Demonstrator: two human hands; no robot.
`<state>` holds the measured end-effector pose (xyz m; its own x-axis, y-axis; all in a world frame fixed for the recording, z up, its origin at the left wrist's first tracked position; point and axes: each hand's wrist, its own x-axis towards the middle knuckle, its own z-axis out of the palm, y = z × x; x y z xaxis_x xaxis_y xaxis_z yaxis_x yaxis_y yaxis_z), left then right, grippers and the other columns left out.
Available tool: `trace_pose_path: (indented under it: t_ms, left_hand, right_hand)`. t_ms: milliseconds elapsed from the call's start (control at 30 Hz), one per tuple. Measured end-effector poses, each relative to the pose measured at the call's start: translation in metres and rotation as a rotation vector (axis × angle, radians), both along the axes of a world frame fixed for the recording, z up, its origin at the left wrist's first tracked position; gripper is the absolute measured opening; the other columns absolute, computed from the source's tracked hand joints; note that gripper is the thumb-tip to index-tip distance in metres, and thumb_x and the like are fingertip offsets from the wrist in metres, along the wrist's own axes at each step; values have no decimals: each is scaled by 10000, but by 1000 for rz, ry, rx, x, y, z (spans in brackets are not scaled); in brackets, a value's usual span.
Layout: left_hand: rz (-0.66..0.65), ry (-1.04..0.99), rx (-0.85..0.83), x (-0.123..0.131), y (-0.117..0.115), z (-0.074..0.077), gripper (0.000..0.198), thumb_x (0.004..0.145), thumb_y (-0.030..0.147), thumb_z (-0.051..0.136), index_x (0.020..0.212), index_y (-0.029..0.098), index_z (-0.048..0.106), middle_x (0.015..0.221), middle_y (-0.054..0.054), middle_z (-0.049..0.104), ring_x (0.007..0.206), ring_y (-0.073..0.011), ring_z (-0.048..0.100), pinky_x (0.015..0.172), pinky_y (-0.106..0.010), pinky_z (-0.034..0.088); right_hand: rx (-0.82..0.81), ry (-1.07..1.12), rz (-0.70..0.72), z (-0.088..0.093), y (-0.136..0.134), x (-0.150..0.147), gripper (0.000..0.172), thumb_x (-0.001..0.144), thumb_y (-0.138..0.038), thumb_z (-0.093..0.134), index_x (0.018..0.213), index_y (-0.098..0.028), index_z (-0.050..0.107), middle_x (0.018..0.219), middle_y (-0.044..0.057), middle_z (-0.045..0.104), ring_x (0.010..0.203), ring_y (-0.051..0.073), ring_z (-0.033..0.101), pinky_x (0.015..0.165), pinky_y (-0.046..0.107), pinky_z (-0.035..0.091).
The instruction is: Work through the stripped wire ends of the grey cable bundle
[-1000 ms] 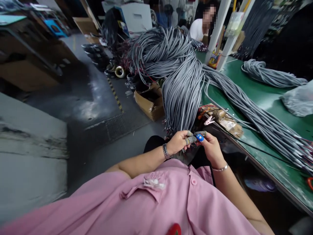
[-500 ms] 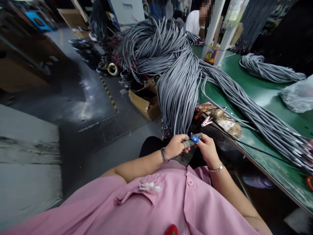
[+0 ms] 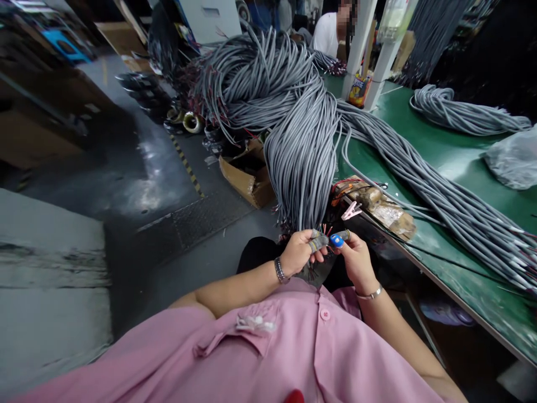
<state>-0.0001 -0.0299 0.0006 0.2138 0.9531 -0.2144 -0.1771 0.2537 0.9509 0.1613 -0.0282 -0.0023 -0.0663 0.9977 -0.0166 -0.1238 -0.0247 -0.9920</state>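
Note:
My left hand [image 3: 300, 252] is closed on the end of a grey cable, its fingertips in grey finger covers. Thin coloured wires [image 3: 324, 230] fan out from that end, between my two hands. Close beside them, my right hand [image 3: 356, 257] has its thumb, in a blue cover [image 3: 336, 240], bent toward its grey-covered forefinger in a pinch. What the pinch holds, if anything, is hidden. A thick bundle of grey cables [image 3: 300, 162] hangs over the table's edge just beyond my hands.
Grey cables [image 3: 419, 162] stretch along the green table [image 3: 444, 268] at right. A pink clip [image 3: 351, 210] is at its edge, by a taped brown block [image 3: 390, 212]. An open cardboard box [image 3: 247, 182] stands on the floor. Another person [image 3: 327, 33] sits beyond the table.
Coloured wire ends now show fanned out between my hands, where they were hidden before. My right fingers have shifted slightly, and the view has moved a little.

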Motion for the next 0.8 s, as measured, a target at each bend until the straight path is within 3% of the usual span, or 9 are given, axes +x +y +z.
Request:
trace_pose_path:
  t_ms: [167,367,600,800]
  left_hand:
    - [-123,111,46,1,0,1,270,786,386,643,722,129,592,625,-26,645,442,-83,572,380,-173,321]
    - [-156,163,82,4,0,-1,228,800,337,613,714,127,592,629,-29,647,446,-78,567,388,-167,334]
    - [-90,130,56,7,-2,6,275,794,382,621,694,127,587,620,-34,641,443,-87,569,379,-174,332]
    - [-125,172,106,3,-5,7,217,795,311,619,676,131,588,572,-11,618,415,-64,530,386,-160,317]
  right_hand:
    - [10,-32,95,4,5,-1,272,750,-378,744,969,-224,699,813,5,646,690,135,532,641,262,431]
    - [-40,15,59,5,3,-2,198,737,-375,752,805,-197,698,701,-13,633,605,113,500,592,255,409]
    - [-36,52,-66,-4,-2,-7,181,776,-374,719,807,-198,688,668,-27,590,591,101,465,583,247,381]
    - [-58,66,12,-4,-4,-7,206,767,-382,726,856,-200,686,726,-17,620,618,110,495,592,250,389]
